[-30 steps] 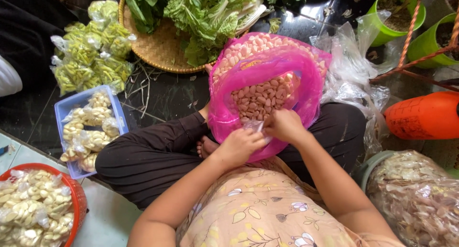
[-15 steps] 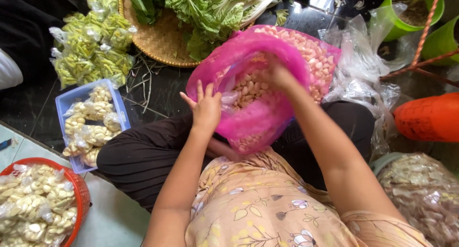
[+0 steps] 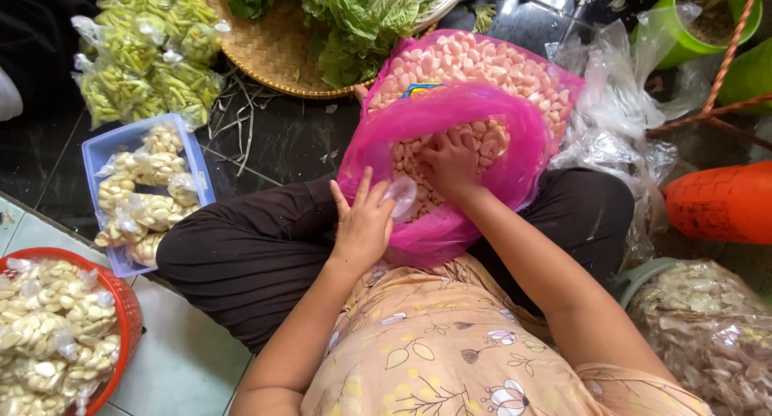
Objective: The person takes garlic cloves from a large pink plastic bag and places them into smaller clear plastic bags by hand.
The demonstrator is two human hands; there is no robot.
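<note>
A big pink plastic bag (image 3: 378,154) full of peeled garlic cloves (image 3: 470,66) rests in my lap. My right hand (image 3: 452,165) is plunged into the cloves inside the bag, fingers curled down among them. At the bag's near rim my left hand (image 3: 363,221) pinches a small clear plastic bag (image 3: 400,195), its other fingers spread. I sit cross-legged in dark trousers.
Left of my knee a blue tray (image 3: 96,152) holds small bagged garlic packs. A red basket (image 3: 125,315) with more packs is at lower left. Bagged green chillies (image 3: 145,58), a woven tray (image 3: 269,50) of leafy greens, an orange container (image 3: 720,203) and a sack of garlic skins (image 3: 708,327) surround me.
A second ago both hands worked together at the bag's near edge. My right hand has since reached into the cloves, and my left now holds the small clear bag at the rim.
</note>
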